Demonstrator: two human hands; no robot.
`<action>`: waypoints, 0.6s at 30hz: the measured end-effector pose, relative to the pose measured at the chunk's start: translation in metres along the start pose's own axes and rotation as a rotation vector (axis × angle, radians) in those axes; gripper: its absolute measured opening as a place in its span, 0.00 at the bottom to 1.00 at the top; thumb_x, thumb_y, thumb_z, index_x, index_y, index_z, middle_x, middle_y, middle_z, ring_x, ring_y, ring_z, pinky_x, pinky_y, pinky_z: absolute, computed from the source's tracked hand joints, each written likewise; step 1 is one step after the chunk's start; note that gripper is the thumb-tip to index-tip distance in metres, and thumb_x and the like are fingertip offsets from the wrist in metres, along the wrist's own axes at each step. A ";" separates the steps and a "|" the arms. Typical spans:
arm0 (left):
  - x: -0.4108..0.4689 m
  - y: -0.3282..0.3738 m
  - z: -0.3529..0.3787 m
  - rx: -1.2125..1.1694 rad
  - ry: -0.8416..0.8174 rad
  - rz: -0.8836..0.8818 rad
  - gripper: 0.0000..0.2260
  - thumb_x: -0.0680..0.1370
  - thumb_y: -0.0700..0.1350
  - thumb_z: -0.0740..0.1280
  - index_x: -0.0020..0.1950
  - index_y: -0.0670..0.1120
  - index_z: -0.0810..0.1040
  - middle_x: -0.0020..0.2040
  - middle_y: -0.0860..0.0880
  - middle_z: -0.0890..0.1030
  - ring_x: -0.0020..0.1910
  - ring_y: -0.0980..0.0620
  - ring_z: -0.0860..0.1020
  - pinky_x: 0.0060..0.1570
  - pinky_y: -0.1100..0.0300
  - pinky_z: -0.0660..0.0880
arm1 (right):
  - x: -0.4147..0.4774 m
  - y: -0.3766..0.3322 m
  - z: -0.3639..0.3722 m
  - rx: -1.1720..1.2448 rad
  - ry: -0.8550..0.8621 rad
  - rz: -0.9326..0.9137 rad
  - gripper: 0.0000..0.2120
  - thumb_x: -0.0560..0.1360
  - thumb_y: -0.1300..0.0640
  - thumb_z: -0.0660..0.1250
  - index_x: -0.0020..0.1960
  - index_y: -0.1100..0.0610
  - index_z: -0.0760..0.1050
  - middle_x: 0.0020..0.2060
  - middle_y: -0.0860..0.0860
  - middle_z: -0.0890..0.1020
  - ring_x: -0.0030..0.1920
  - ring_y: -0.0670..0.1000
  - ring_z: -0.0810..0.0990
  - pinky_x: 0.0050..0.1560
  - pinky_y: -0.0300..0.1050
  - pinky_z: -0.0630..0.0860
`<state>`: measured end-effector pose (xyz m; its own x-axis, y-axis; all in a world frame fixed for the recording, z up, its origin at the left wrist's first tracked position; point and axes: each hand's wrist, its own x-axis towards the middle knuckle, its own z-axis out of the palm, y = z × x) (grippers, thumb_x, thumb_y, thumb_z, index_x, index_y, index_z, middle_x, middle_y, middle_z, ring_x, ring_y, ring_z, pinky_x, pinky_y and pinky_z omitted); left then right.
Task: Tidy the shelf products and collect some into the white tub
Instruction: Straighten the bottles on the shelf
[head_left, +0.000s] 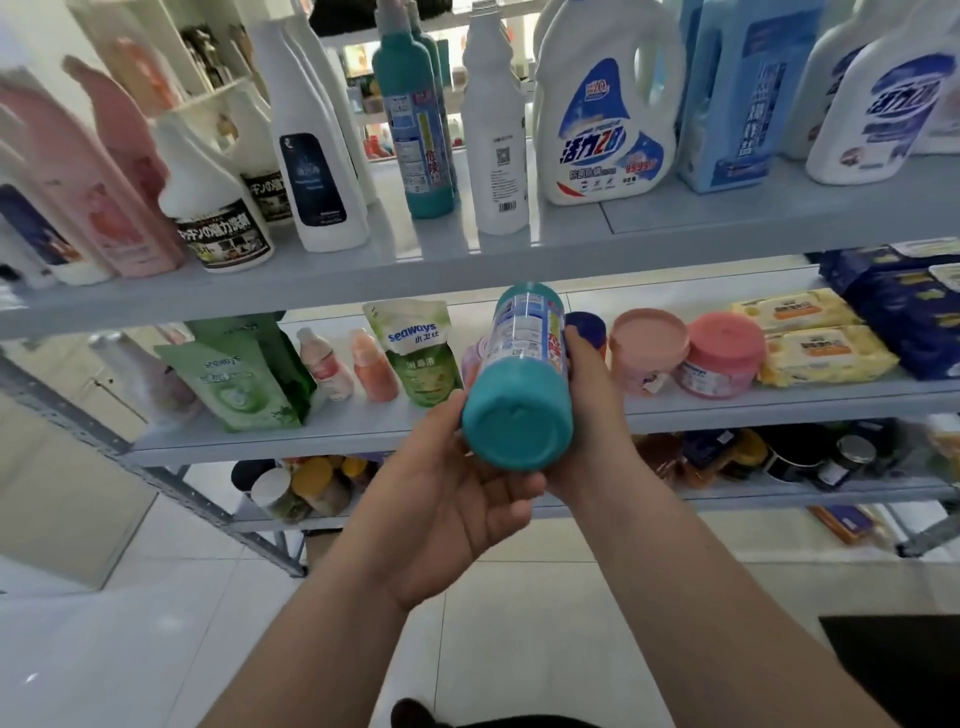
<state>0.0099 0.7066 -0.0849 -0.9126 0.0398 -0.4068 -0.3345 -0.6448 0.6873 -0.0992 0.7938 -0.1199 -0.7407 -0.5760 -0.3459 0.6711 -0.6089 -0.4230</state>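
Before the shelf, left hand & right hand both curl round teal bottle; tub not in view, tidying prob. early.

Bright, even lighting, backlit through shelf gaps. Washed-out glare on floor tiles lower left. Strong wide-angle bending along upper shelf edge. Smear and softness on pink bottles far left; decent sharpness on detergent jug label. Faint shadows only.
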 end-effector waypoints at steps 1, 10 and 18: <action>-0.001 -0.001 -0.001 -0.010 -0.048 -0.044 0.29 0.76 0.60 0.63 0.64 0.38 0.80 0.50 0.37 0.82 0.36 0.45 0.83 0.28 0.58 0.80 | 0.001 0.001 -0.002 -0.032 -0.001 -0.034 0.31 0.79 0.37 0.61 0.70 0.59 0.74 0.58 0.60 0.83 0.54 0.58 0.83 0.55 0.53 0.81; 0.011 -0.007 0.000 0.237 0.083 0.176 0.24 0.71 0.49 0.68 0.67 0.48 0.71 0.61 0.39 0.82 0.54 0.35 0.84 0.38 0.50 0.83 | -0.003 -0.013 -0.016 -0.267 -0.157 -0.178 0.33 0.72 0.43 0.68 0.72 0.59 0.70 0.61 0.66 0.80 0.54 0.59 0.83 0.52 0.54 0.82; 0.023 -0.015 0.010 0.599 0.161 0.304 0.26 0.74 0.39 0.76 0.63 0.57 0.65 0.61 0.47 0.79 0.54 0.47 0.84 0.42 0.55 0.83 | -0.008 -0.026 -0.024 -0.530 -0.168 -0.376 0.26 0.76 0.45 0.70 0.71 0.50 0.70 0.58 0.56 0.84 0.55 0.56 0.86 0.52 0.53 0.84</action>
<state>-0.0085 0.7252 -0.0982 -0.9558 -0.2197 -0.1954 -0.1833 -0.0742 0.9802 -0.1115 0.8276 -0.1257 -0.8767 -0.4805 0.0223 0.2299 -0.4592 -0.8581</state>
